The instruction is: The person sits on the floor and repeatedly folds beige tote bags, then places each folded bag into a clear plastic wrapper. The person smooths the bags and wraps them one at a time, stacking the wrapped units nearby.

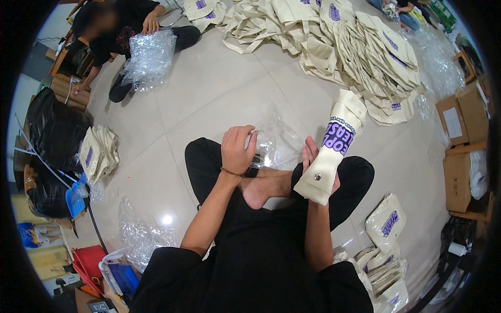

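A cream fabric tote bag (334, 141) with purple print and a metal snap is folded into a long strip. It stands slanting across the palm of my right hand (310, 151), whose thumb side is hidden behind it. The fingertips show past its left edge and touch a clear plastic bag (276, 138). My left hand (239, 148) has its thumb and fingers pinched together at the other side of that plastic bag. The thin film hangs loosely between both hands, above my crossed legs.
A large heap of cream tote bags (334, 47) covers the far floor. Packed tote bags lie at right (386, 224) and left (98, 154). A co-worker (122, 26) sits far left with clear plastic bags (151, 57). Cardboard boxes (459, 177) line the right side.
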### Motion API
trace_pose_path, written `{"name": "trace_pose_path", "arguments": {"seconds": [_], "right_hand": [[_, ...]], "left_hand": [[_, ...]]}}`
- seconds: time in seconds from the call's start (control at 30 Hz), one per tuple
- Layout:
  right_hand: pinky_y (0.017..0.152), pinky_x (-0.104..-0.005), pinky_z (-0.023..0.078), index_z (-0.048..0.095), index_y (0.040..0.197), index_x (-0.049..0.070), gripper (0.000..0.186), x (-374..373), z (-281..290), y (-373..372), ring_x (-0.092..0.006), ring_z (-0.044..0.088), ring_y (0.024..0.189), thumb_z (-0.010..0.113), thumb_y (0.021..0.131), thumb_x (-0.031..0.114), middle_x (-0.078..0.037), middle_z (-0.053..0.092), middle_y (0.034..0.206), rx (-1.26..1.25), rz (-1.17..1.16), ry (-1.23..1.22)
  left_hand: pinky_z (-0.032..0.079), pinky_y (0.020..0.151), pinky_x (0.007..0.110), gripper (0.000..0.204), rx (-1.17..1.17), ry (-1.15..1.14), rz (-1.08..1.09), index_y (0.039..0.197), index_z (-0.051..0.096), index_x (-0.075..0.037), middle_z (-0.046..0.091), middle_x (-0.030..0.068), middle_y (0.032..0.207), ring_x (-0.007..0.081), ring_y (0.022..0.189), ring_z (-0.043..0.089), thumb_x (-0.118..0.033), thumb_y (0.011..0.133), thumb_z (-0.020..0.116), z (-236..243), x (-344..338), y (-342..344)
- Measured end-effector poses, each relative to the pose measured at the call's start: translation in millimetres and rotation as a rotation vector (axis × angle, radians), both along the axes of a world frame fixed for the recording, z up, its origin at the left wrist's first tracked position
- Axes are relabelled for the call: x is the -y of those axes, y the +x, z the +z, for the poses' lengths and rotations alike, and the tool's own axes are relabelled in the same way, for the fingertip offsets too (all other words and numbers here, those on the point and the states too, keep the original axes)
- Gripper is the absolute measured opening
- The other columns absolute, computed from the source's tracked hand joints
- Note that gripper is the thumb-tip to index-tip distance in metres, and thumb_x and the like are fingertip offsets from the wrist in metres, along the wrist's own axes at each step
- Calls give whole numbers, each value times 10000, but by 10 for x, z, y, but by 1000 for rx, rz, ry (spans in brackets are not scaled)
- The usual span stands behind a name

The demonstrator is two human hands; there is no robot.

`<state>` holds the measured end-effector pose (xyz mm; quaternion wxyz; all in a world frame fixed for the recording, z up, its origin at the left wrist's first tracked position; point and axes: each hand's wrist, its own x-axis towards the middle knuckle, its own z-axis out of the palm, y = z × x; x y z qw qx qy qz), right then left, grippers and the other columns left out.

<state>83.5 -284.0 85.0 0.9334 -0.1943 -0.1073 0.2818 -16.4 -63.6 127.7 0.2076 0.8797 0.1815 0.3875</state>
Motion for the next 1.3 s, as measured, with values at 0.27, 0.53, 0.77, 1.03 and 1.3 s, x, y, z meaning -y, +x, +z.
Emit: {"name": "trace_pose_path", "arguments": {"seconds": [0.27,0.53,0.77,1.03,1.3], "right_hand": [[1172,-536,410,374,1539,-62,786,451,-326,-8,-385,491,1399,624,933,372,-251,491,1515,-37,201,-120],[1083,-400,465,435,1498,-78,745,935,-312,-82,-294,643,1204,736,839,95,-184,622,1386,-52,453,-400],[1053,-350,467,529,1433,-48,542,693,46,-156,-211,637,1180,696,935,86,-104,667,1317,44,499,-745],[864,-371,544,593,1270,-35,428,297,482,-172,-187,690,956,701,979,259,-146,725,1041,874,419,-1375],[966,-431,539,497,1415,-31,450,-125,149,-65,-305,690,1114,549,1053,231,-183,668,1267,135,384,-724]], "left_hand": [[520,679,363,128,-91,-127,-171,1023,779,-55,656,106,823,269,758,651,-96,903,755,235,-160,87],[516,648,384,201,-224,-187,-301,1062,783,-77,625,131,749,289,679,629,-231,941,741,280,-181,386],[531,647,369,236,-267,-219,-283,1057,795,-80,721,159,800,283,687,686,-266,914,772,458,-437,418],[508,514,368,202,-186,142,-296,1029,804,-160,659,59,648,239,566,655,-322,949,713,421,-231,498],[479,493,343,273,-144,268,-594,1165,778,-160,567,-2,641,188,541,596,-288,929,727,439,207,197]]}}
